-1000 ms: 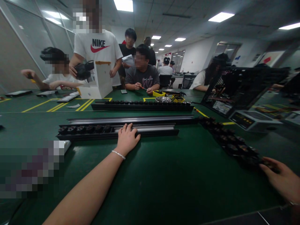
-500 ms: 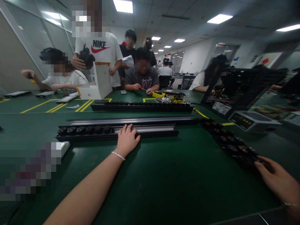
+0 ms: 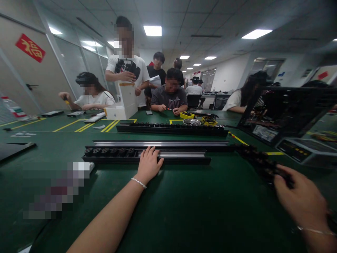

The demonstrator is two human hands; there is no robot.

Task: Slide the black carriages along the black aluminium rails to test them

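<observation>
"Where are your hands resting?"

"They are lying well apart. Your left hand (image 3: 150,164) is resting palm down just short of twelve o'clock, fingers spreading over the near black rail (image 3: 184,161), right of its dark round modules (image 3: 113,151)."

"And your right hand (image 3: 300,196)?"

"At two o'clock, it is pinching the near end of a dark, knobbly strip (image 3: 259,161) between thumb and fingers. The strip is slanting away towards one o'clock, its far end lying by the right end of the middle rail (image 3: 158,143); whether they are touching, we cannot tell."

"What else is sitting around you on the green table (image 3: 205,211)?"

"A far rail (image 3: 171,130) is lying beyond, at twelve. A white carton (image 3: 129,103) is standing between eleven and twelve, a black computer case (image 3: 292,112) between one and two. At twelve, a co-worker in a grey shirt (image 3: 171,98) is leaning over the far edge."
</observation>
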